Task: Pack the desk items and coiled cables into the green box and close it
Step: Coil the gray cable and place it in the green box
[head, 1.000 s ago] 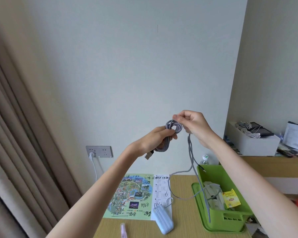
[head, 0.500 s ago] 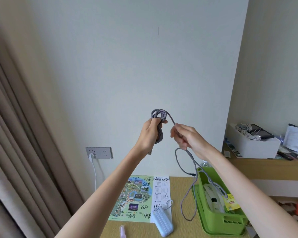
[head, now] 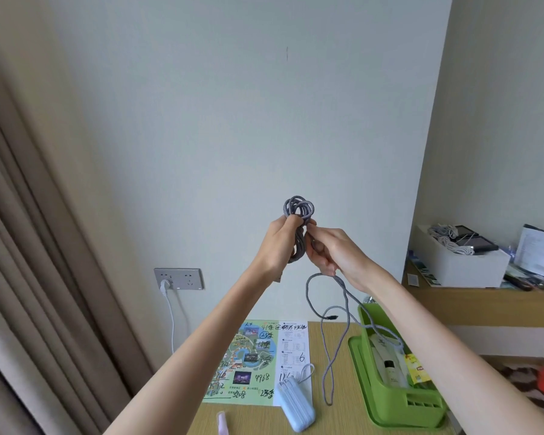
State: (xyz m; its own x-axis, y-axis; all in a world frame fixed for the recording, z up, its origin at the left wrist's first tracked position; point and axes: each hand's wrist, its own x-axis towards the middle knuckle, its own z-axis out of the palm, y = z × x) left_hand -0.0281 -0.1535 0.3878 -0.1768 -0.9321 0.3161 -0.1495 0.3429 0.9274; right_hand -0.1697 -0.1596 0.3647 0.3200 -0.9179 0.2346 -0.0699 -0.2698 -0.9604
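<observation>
Both arms are up in front of the pale wall, well above the worktop. The left hand is clenched round a grey braided cable, fingers wrapped about the bundled coil, with a knot of loops poking out above the fist. The right hand is right against it, fingertips pinching the strand just beside the coil, the other fingers curled round the loose length that comes out under the palm.

That loose tail drops in a long loop. One part hangs down over the worktop, just beside the green box, and another part drapes across the box's rim. The dark connector end dangles in the air between the hands and the worktop.

The green box sits on the right of the worktop, open on top. Inside are a white bottle with a dark band and a yellow packet. The right forearm crosses in front of the box's far side.

On the worktop left of the box lies a colourful map with handwritten notes. A pale blue power bank rests on the map's near corner. A small pink item peeks in at the bottom edge, too cropped to name.

On the wall, a grey socket holds a white plug. Beige curtains hang on the left. On the right, a wooden shelf carries a white box of pale coiled cables and dark devices.
</observation>
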